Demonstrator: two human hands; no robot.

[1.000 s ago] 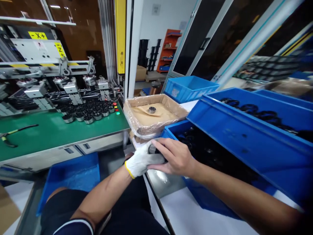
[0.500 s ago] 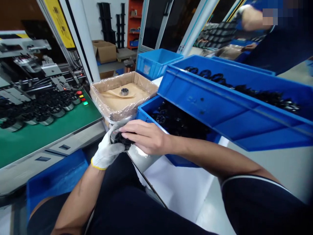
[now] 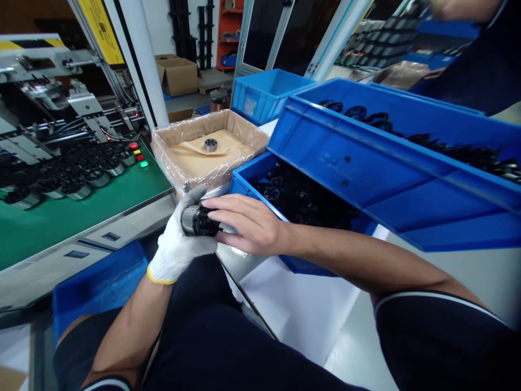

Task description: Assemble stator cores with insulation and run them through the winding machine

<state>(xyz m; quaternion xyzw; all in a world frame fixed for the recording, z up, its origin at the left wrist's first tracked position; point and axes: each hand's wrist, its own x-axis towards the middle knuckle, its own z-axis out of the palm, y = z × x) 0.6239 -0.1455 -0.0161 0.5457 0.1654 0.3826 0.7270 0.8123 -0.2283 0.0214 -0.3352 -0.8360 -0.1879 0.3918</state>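
My left hand (image 3: 178, 231), in a white glove with a yellow cuff, is wrapped around a motor stator (image 3: 191, 219). Its silver metal body lies in the glove, tipped on its side, and its black plastic end ring (image 3: 204, 221) faces right. Bare, my right hand (image 3: 251, 225) has its fingers closed on that black end from the right. The fingers hide part of the ring, so I cannot tell whether it sits flush against the metal.
A paper-lined carton (image 3: 163, 142) holds one metal ring core (image 3: 210, 145). Blue crates (image 3: 345, 163) on the right contain black plastic rings. Several stators (image 3: 77, 188) stand on the machine's green table (image 3: 122, 203) at left. A co-worker's arm (image 3: 468, 10) is at upper right.
The stator has turned in my left hand, so more of its silver side shows. My right fingers have stayed at the black end. The camera's view has shifted slightly.
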